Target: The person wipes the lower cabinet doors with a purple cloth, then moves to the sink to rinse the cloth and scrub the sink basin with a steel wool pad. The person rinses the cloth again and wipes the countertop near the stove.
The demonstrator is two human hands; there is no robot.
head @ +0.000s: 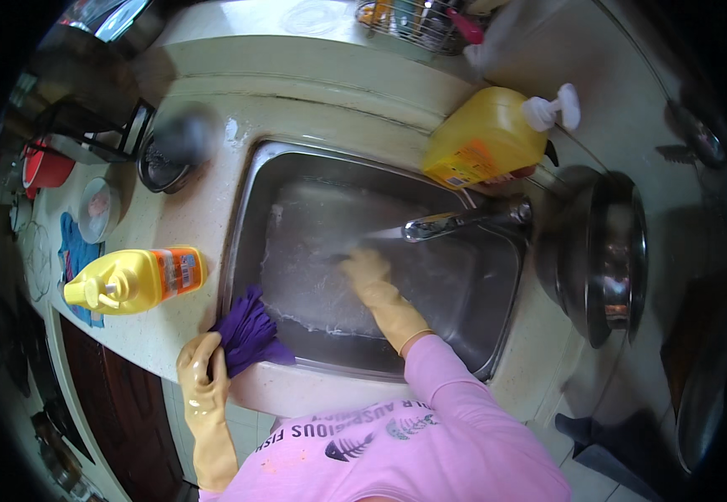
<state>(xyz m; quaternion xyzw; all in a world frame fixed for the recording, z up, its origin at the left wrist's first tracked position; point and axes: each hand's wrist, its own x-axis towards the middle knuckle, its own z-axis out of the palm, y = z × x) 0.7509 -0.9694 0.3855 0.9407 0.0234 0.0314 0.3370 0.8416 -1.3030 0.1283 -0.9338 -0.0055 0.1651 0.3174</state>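
Note:
My left hand (203, 389), in a wet cream rubber glove, grips a bunched purple cloth (247, 332) at the front left corner of the stainless steel sink (301, 350). The same kind of glove covers my right hand (370, 273), which reaches down into the middle of the sink. Its fingers are blurred, and a small dark shape lies at their tips; whether they hold it I cannot tell. From the chrome faucet (432, 227) on the right, water runs near those fingers. Cloudy water and some foam spread over the sink's bottom.
A yellow bottle (131, 282) stands left of the sink, near a blue cloth (81, 241), a bowl (99, 210) and a dark pan (159, 166). Behind the faucet are a large yellow pump bottle (489, 138) and, at right, metal basins (617, 257). A wire basket (410, 22) sits at the back.

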